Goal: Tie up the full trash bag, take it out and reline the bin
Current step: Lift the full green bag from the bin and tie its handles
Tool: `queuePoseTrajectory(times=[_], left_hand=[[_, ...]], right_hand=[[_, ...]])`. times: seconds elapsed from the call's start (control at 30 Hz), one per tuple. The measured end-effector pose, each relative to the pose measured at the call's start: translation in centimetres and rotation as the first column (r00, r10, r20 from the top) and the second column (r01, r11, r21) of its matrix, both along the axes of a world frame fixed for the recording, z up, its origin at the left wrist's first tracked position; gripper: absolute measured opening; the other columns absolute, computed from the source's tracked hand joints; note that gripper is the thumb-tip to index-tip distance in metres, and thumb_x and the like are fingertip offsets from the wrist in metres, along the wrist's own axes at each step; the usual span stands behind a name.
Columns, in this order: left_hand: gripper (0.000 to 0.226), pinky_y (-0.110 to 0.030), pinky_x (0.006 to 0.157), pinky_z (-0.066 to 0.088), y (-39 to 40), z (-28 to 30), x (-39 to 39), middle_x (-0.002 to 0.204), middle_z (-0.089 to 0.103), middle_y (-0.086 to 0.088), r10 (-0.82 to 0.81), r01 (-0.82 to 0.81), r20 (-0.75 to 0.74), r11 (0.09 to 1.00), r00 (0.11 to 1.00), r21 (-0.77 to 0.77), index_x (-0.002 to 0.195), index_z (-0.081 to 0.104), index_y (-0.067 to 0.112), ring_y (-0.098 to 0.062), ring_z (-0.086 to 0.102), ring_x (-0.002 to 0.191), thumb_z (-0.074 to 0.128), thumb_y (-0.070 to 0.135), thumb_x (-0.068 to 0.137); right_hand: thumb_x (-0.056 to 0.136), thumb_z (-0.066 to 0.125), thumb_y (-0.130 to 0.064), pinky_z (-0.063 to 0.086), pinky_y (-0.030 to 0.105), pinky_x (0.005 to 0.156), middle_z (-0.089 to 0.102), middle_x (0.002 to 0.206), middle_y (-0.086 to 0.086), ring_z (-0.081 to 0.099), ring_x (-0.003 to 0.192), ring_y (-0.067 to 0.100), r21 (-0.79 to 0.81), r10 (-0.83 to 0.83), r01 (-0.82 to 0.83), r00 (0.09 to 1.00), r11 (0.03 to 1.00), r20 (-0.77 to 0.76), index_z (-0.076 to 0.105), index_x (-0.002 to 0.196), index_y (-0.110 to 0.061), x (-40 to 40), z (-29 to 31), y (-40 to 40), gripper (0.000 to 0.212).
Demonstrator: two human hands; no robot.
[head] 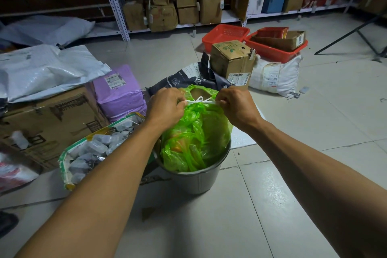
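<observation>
Both hands work at the mouth of a green trash bag (199, 132) that sits inside a round grey bin (194, 176) on the tiled floor (272, 195). The left hand (165, 109) has its fingers curled in a clenched grip on one end of a thin white drawstring (200, 101), and the right hand (236, 107) pinches the other end in the same way. Between the two grips the string runs taut and level, with a small knot and loop at its middle, just above the gathered plastic. Below the grips the bag bulges out of the bin, translucent and crumpled, with orange and yellow shapes showing dimly through it; what they are cannot be told. Beyond the grips the bag's mouth is partly open, and a brown surface shows inside.

Left of the left grip and lower down, an open sack (94, 146) with a green and yellow edge holds many small clear plastic boxes. Farther left are a large cardboard carton (52, 123) and a purple wrapped parcel (121, 92). Beyond the right grip stands a cardboard box (230, 63) with green lettering, with a white sack (274, 75) beside it. Behind those, two red baskets (226, 34) rest on the floor; the right-hand one holds a flat cardboard box and a red box. Metal shelves (188, 6) at the back carry more cardboard boxes.
</observation>
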State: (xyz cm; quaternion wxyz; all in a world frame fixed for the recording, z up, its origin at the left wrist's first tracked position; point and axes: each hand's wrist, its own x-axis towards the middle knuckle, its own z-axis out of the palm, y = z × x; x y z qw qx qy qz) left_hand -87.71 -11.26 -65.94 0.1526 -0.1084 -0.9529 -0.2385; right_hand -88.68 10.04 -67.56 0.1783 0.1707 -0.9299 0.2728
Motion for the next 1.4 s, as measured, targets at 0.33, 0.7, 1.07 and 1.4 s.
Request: queuePoseTrajectory(times=[0.33,0.7,1.07,1.4], left_hand=[[0.015,-0.032,0.077,0.047,-0.3,0.1,-0.7,0.096,0.07,-0.005,0.03,-0.031,0.039,0.999,0.999,0.026,0.089,0.077,0.012,-0.022,0.062,0.085,0.068,0.024,0.089],[0.014,-0.024,0.078,0.042,-4.0,-0.8,1.5,0.094,0.07,0.006,0.078,-0.098,0.161,0.988,0.984,0.123,0.101,0.074,0.019,-0.009,0.06,0.084,0.066,0.024,0.091],[0.032,-0.032,0.082,0.049,-6.4,-4.2,2.5,0.11,0.071,-0.012,0.086,-0.065,0.42,0.996,0.903,-0.064,0.116,0.068,0.014,-0.031,0.065,0.101,0.066,0.015,0.085],[0.044,-0.054,0.062,0.06,-6.7,-4.1,3.1,0.085,0.069,-0.017,0.062,-0.197,0.557,0.963,0.828,0.185,0.129,0.06,0.018,-0.041,0.07,0.068,0.063,0.0,0.089]], right_hand=[[0.078,0.058,0.002,0.045,0.034,0.061,0.062,0.072,0.003,0.059,0.069,0.025,0.017,-0.011,0.011,1.0,1.0,0.023,0.07,0.073,-0.008,0.0,0.3,-0.1,0.017],[0.092,0.056,-0.044,0.05,0.039,0.088,0.062,0.125,0.005,0.055,0.113,0.028,0.114,0.08,-0.085,0.996,0.99,0.048,0.062,0.127,-0.027,0.2,0.7,-4.6,0.039],[0.087,0.064,-0.014,0.056,0.039,0.076,0.067,0.119,0.008,0.064,0.103,0.034,0.287,0.053,-0.044,0.998,0.957,-0.025,0.069,0.112,-0.014,0.4,0.0,-5.6,0.025],[0.086,0.063,-0.005,0.051,0.043,0.064,0.064,0.097,0.015,0.062,0.082,0.037,0.178,0.01,-0.001,0.999,0.984,-0.047,0.068,0.099,-0.006,0.7,0.6,-5.7,0.013]])
